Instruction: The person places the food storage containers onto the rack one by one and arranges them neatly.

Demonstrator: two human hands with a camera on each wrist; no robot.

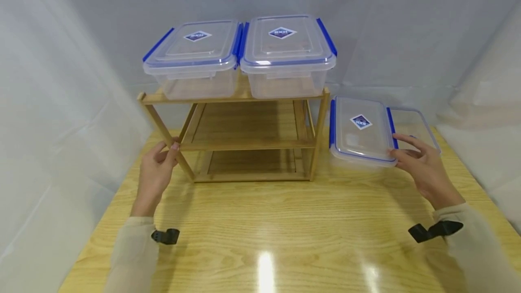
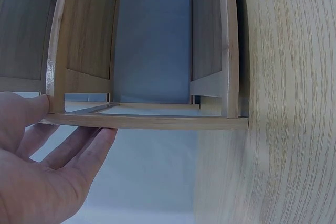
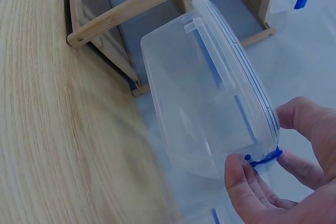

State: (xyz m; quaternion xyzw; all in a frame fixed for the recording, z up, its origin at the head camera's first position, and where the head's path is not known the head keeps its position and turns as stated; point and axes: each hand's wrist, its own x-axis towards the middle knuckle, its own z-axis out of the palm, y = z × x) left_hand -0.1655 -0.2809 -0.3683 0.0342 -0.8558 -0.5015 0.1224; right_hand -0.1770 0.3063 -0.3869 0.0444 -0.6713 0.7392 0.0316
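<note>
A three-tier wooden rack (image 1: 253, 145) stands on the table. My left hand (image 1: 156, 168) grips its left front post, thumb on one side and fingers on the other, as the left wrist view also shows. To the right of the rack, my right hand (image 1: 423, 171) holds a clear plastic food container (image 1: 353, 141) with a lid and blue side clips. Thumb and fingers pinch its right edge at the clip, and the container (image 3: 184, 98) appears raised off the tabletop. Most of its underside is hidden in the head view.
Two similar lidded containers, a left one (image 1: 195, 58) and a right one (image 1: 290, 58), sit side by side on the rack's top tier. Another container (image 1: 411, 123) lies behind the held one, partly hidden. Pale sheeting (image 1: 386, 26) surrounds the wood-grain table (image 1: 260, 225).
</note>
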